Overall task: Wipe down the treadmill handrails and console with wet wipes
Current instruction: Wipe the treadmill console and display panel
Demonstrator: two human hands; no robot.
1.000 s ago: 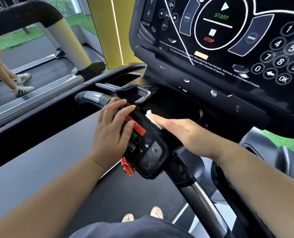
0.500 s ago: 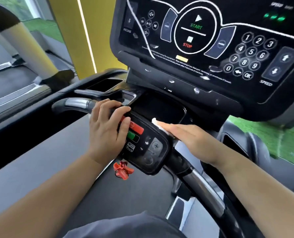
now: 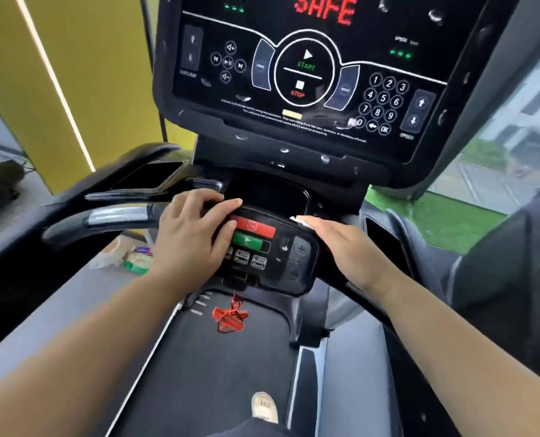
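Observation:
The black treadmill console [image 3: 309, 77] fills the top of the view, with START and STOP keys, a number pad and red letters. Below it sits a small black control pod [image 3: 271, 257] with a red and a green button. My left hand [image 3: 193, 238] grips the pod's left end, fingers curled over its top edge, beside the left handrail [image 3: 117, 216] with its silver sensor plate. My right hand [image 3: 347, 244] lies flat with straight fingers on the pod's right end, pressing a white wet wipe [image 3: 300, 220] whose corner shows past the fingertips.
A red safety clip [image 3: 229, 318] hangs on a cord under the pod. A pack of wipes [image 3: 136, 257] lies on the grey surface at the left. Cup holder recesses [image 3: 148, 175] flank the console. My shoe [image 3: 264, 405] stands on the belt [image 3: 218, 357] below. A yellow wall stands at the left.
The view has swung right and up, so the console now sits centred. My right hand with the wipe has slid right along the pod's top edge. My left hand keeps its grip.

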